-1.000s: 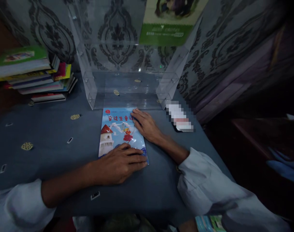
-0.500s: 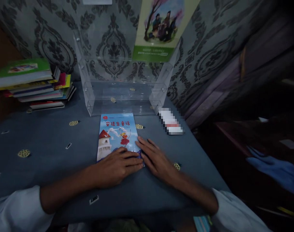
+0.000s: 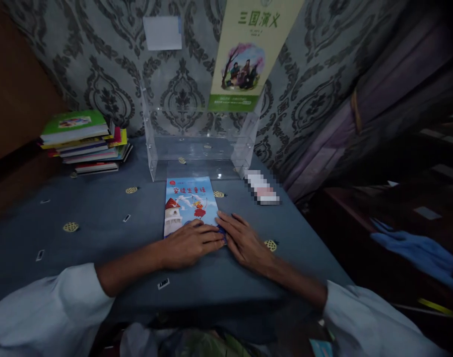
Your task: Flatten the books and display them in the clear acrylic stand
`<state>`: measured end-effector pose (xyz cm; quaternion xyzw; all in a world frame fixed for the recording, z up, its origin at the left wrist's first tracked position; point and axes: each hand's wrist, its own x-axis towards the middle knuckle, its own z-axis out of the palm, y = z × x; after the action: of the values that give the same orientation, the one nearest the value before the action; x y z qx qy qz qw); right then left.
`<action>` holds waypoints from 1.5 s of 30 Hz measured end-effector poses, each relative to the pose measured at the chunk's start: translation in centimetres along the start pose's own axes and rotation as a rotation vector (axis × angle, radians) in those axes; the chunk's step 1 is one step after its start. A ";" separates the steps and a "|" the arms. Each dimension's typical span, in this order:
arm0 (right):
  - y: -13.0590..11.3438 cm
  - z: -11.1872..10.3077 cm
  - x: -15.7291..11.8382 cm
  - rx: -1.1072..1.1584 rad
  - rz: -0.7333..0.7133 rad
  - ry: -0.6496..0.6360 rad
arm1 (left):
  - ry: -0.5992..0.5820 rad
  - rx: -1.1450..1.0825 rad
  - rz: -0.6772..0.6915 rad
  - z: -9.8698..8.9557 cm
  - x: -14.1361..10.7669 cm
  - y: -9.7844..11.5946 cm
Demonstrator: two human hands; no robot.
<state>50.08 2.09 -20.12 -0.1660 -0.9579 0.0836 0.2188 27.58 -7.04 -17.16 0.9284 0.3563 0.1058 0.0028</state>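
The rectangular blue picture book with red characters lies on the blue-grey patterned tabletop, below the clear acrylic rack. The left hand rests flat across its near edge; the right hand, fingers extended, touches its right edge.

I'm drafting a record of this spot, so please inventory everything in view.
table: 1, blue-grey, centre
blue book: 1, blue, before rack
rack: 1, clear, table's rear
tall book: 1, cream and green, rack's top right
card: 1, white, above rack
book stack: 1, mixed, rear left
pixelated item: 1, white and pink, right of rack
wall: 1, grey, behind
curtain: 1, purple, right
cloth: 1, blue, far right
strip: 1, yellow, lower right
dim clutter: count unclear, edges
sleeves: 2, pale, below
left hand: 1, bare, on blue book
right hand: 1, bare, book's right edge
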 end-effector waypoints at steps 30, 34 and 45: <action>-0.2 -0.3 0.0 0.043 0.009 -0.009 | 0.103 -0.019 -0.008 -0.1 -0.4 0.2; -0.1 -0.8 0.0 0.106 0.045 -0.017 | 0.140 -0.031 -0.007 0.0 -0.4 0.1; 5.0 2.1 8.6 0.102 0.204 0.019 | 0.122 -0.070 -0.033 -0.1 -0.4 0.1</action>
<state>43.27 9.59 -19.79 -0.2519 -0.9285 0.1523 0.2264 27.29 -7.42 -17.11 0.9135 0.3672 0.1747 0.0154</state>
